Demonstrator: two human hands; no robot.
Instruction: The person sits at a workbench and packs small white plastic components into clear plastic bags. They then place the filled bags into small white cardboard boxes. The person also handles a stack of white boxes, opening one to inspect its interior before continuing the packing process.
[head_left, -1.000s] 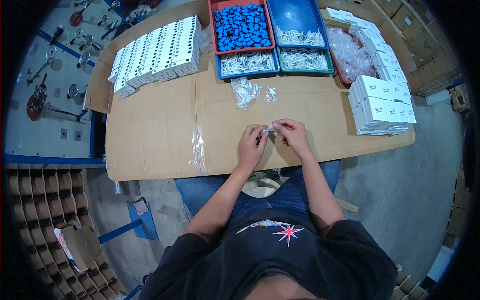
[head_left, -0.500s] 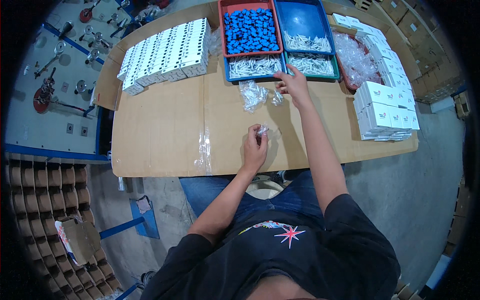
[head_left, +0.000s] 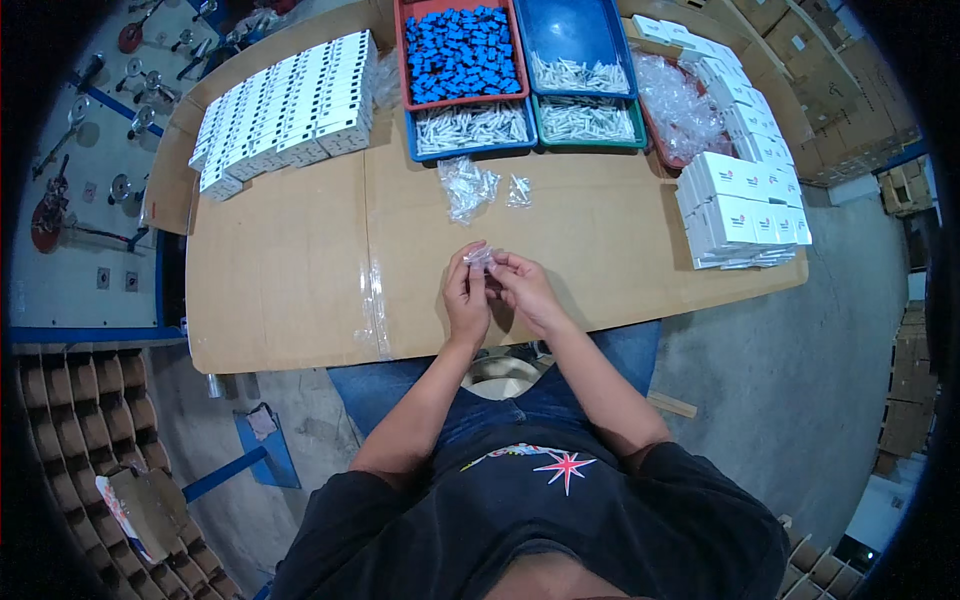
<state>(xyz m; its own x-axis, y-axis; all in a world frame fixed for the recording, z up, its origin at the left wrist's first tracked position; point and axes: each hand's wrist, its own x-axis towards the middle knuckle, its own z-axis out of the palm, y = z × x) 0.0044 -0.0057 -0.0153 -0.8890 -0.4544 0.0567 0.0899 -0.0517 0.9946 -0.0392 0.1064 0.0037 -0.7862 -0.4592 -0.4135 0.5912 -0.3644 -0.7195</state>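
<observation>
A head-worn view looks down on a person seated at a cardboard-covered surface (head_left: pixel 290 260). Near the front edge, centre, the left hand (head_left: pixel 466 300) and the right hand (head_left: pixel 530 298) meet around a small clear bag (head_left: pixel 478 257). Each hand's grip appears to be pinched on its plastic, left fingers on the left side, right fingertips on the right; whether anything is inside cannot be told.

The step in hand looks like two-handed fingertip work on this bag. The next move seems to call for a light, steady pinch from both hands, since thin film may slip or crumple.

Just beyond the hands lie a heap of clear bags (head_left: pixel 468 190) and, to its right, a small group of pale pieces (head_left: pixel 519 191). Farther back stand a red tray (head_left: pixel 465 102) of blue pieces, and blue and green trays (head_left: pixel 590 147) holding white slender pieces. White boxes fill the far left (head_left: pixel 285 110) and line the right side.
</observation>
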